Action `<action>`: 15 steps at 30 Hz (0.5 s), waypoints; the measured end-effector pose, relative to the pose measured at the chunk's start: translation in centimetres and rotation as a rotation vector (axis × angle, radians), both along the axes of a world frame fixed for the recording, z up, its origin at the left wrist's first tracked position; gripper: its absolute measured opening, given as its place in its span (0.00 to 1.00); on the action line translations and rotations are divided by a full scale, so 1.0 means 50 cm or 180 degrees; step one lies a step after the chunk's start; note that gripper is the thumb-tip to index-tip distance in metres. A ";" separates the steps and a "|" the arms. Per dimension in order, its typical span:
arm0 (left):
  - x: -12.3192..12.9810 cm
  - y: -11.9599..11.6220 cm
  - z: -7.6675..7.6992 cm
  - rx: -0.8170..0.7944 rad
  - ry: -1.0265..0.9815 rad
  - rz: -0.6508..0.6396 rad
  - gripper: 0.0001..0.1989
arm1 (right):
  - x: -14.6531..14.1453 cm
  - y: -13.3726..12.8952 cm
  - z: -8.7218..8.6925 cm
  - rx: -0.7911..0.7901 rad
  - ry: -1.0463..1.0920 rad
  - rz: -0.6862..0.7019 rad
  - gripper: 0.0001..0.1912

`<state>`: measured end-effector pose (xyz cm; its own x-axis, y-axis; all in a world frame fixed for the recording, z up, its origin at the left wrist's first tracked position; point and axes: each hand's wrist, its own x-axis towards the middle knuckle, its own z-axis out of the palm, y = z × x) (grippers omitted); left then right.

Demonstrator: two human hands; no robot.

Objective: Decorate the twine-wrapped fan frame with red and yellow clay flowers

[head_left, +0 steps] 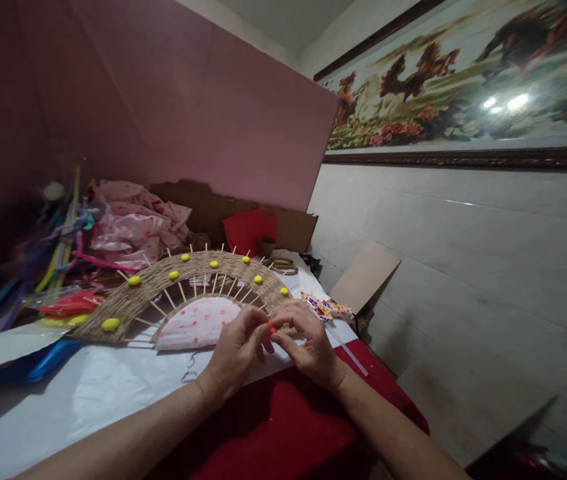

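Observation:
Both my left hand (pixel 237 347) and my right hand (pixel 312 341) pinch a small soft-looking red piece (pixel 272 328) between their fingertips. Most of that piece is hidden by the fingers. Just beyond them lies a half-round fan shape, its wide arch of woven brown twine (pixel 228 265) dotted with several yellow discs (pixel 214 265). Thin wooden sticks (pixel 182 291) run from the arch to an inner half circle covered in white cloth with pink dots (pixel 193 325). My hands cover the right end of this inner part.
A white sheet (pixel 113 380) lies over a red tablecloth (pixel 283 427). Scissors (pixel 283 267), a brown cup (pixel 266 247) and red paper (pixel 243 230) sit behind. Pink cloth (pixel 133 223) and a red packet (pixel 70 303) are left; a flowered strip (pixel 328 308) and clear stick (pixel 350 353) right.

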<state>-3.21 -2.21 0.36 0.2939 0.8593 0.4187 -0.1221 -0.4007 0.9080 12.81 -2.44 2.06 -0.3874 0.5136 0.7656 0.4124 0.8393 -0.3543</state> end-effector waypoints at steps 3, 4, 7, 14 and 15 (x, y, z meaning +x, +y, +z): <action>0.001 -0.001 0.004 -0.0050 -0.0003 0.0029 0.07 | -0.002 0.000 0.000 0.0039 -0.0001 -0.0043 0.03; 0.002 -0.001 0.005 -0.0063 -0.0015 0.0039 0.07 | -0.003 0.000 0.000 0.0067 0.0012 -0.0065 0.02; 0.005 -0.001 0.006 -0.0084 -0.0087 0.0079 0.08 | -0.002 0.000 -0.002 0.0141 0.0055 -0.0128 0.03; 0.004 0.001 0.005 -0.0285 -0.0154 0.0028 0.09 | 0.007 0.005 -0.005 0.0163 -0.0023 0.0038 0.11; 0.004 0.001 0.005 -0.0314 -0.0166 -0.0001 0.10 | 0.007 0.006 -0.005 0.0173 -0.0041 0.0093 0.11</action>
<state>-2.99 -2.16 0.59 0.2742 0.8970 0.3467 -0.1703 -0.3095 0.9355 13.14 -2.14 1.78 -0.4118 0.4597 0.7868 0.3915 0.8689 -0.3027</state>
